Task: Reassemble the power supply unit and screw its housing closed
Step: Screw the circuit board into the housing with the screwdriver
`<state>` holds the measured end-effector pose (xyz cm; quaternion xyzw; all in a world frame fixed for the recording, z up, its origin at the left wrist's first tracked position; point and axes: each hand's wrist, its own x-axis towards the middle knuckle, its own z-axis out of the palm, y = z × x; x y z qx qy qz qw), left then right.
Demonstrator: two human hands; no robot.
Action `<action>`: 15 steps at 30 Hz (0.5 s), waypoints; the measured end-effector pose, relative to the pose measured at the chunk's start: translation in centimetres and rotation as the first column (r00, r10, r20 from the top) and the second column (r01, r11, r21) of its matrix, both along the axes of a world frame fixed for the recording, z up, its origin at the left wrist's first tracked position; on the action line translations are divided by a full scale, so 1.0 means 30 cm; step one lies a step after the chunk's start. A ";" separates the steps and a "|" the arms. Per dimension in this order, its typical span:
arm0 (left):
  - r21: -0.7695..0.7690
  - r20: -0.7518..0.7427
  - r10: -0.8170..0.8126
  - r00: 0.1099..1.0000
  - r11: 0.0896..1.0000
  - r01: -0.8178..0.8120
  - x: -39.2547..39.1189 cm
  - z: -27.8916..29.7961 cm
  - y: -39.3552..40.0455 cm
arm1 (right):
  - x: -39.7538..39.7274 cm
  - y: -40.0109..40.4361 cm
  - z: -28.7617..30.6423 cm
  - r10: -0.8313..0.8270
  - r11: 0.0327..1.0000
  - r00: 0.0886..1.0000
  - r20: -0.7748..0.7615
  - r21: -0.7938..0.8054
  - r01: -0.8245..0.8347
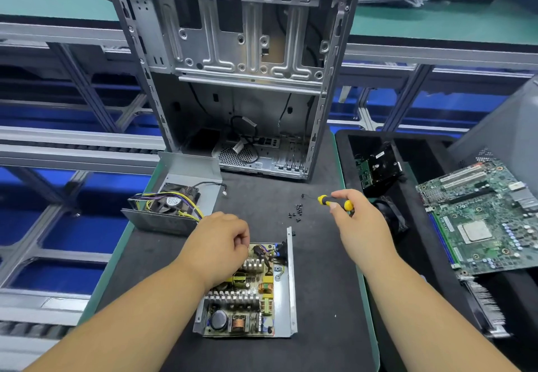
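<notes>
The open power supply base [286, 310] lies on the dark mat in front of me, its circuit board [247, 299] with heatsinks and coils exposed. My left hand [221, 243] hovers with curled fingers over the board's far left corner; what it pinches is hidden. My right hand [358, 223] holds a yellow and black screwdriver [334, 202], its tip pointing left above a scatter of several small black screws [297, 212]. The housing cover [186, 194] with its fan and coloured wire bundle lies open to the left rear.
An empty computer case [233, 80] stands upright at the back of the mat [320, 284]. To the right, a black tray [407, 284] holds a green motherboard [483, 223], a hard drive [378, 165] and a heatsink. Conveyor rails run on the left.
</notes>
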<state>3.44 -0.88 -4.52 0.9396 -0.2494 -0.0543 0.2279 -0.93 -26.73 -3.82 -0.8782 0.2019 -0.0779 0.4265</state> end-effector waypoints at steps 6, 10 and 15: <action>0.003 -0.003 0.013 1.000 1.000 -0.013 -0.005 -0.003 0.001 | -0.005 -0.012 0.001 -0.008 1.000 1.000 0.004 0.022 0.008; -0.009 -0.004 0.017 1.000 1.000 -0.017 0.002 -0.008 0.000 | -0.011 -0.017 0.017 -0.034 0.997 0.999 0.037 0.068 0.032; -0.063 0.012 0.021 1.000 0.998 -0.020 0.010 -0.015 -0.001 | -0.041 0.001 0.080 -0.099 0.964 0.984 0.146 0.259 0.058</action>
